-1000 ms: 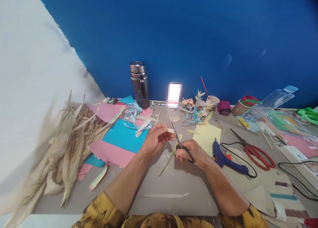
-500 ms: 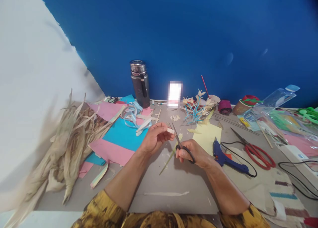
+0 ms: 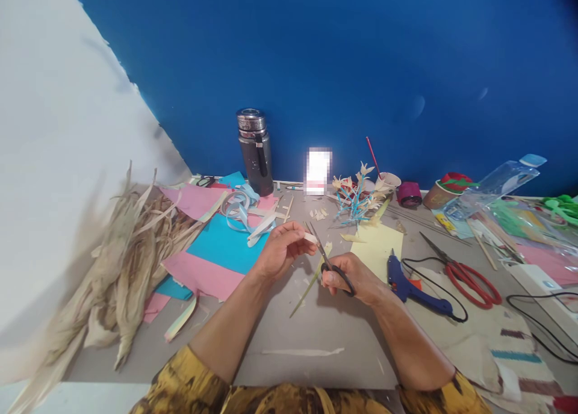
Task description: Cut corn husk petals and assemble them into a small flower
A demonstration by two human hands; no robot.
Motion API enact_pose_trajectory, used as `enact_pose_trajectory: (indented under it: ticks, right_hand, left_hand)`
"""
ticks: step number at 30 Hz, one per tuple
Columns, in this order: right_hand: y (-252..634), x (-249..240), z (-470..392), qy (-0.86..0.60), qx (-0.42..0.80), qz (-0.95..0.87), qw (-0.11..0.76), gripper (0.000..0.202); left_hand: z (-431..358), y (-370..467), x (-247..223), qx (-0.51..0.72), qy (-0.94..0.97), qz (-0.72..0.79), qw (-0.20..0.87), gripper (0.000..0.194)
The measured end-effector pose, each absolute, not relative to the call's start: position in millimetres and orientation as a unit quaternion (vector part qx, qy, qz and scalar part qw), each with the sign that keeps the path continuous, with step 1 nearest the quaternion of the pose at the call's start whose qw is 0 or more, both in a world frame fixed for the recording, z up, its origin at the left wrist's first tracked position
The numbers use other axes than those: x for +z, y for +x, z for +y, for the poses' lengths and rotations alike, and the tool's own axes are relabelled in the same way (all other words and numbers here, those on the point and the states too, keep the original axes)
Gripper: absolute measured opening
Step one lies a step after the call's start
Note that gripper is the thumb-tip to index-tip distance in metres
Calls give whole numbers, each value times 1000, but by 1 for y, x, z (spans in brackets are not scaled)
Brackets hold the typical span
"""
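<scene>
Pinched in my left hand (image 3: 283,249) is a small pale strip (image 3: 310,237), its free end pointing right. My right hand (image 3: 345,275) is closed round the black handles of a pair of scissors (image 3: 326,257). The scissor blades reach up and left to the strip's free end; whether they touch it I cannot tell. Beneath the hands a thin green strip (image 3: 305,295) lies slantwise on the grey table (image 3: 316,375). Small pale cut pieces (image 3: 318,213) lie beyond my hands, beside a bunch of pale flowers on blue stems (image 3: 356,203).
Dried husks (image 3: 121,269) are heaped on the left, near pink and blue sheets (image 3: 230,245). A dark flask (image 3: 255,161) stands by the blue wall. To the right lie a blue glue gun (image 3: 418,293), red-handled scissors (image 3: 472,281) and a white power strip (image 3: 542,299).
The scissors and my right hand have shifted very slightly. My left hand keeps its hold on the pale strip in nearly the same place.
</scene>
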State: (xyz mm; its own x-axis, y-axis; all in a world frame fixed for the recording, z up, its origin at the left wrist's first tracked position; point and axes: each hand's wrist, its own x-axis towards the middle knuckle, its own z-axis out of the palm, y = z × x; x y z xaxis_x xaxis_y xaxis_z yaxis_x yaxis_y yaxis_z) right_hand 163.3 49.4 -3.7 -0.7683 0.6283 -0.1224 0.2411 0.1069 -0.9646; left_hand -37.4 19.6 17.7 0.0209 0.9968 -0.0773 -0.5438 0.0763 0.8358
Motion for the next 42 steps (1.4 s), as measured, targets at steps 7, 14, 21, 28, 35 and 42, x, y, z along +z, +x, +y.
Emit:
enact_pose_trajectory:
  ticks: [7, 14, 21, 28, 35, 42]
  right_hand:
    - [165, -7, 50, -306, 601, -720, 160, 57]
    - [164, -10, 50, -310, 605, -716, 157, 52]
    - [164, -9, 49, -329, 611, -706, 144, 50]
    - [156, -7, 47, -371, 608, -674, 194, 44]
    - [146, -3, 47, -404, 609, -510, 455, 42]
    - [141, 9, 42, -380, 648, -461, 472, 34]
  left_hand:
    - [19, -40, 20, 598, 330, 368, 631, 12]
    - [20, -46, 20, 588, 347, 380, 624, 11]
    - [20, -50, 19, 585, 348, 401, 613, 13]
    - [22, -51, 21, 618, 304, 396, 608, 15]
    - [16, -15, 7, 593, 192, 313, 717, 22]
    - [10, 6, 2, 571, 184, 310, 737, 25]
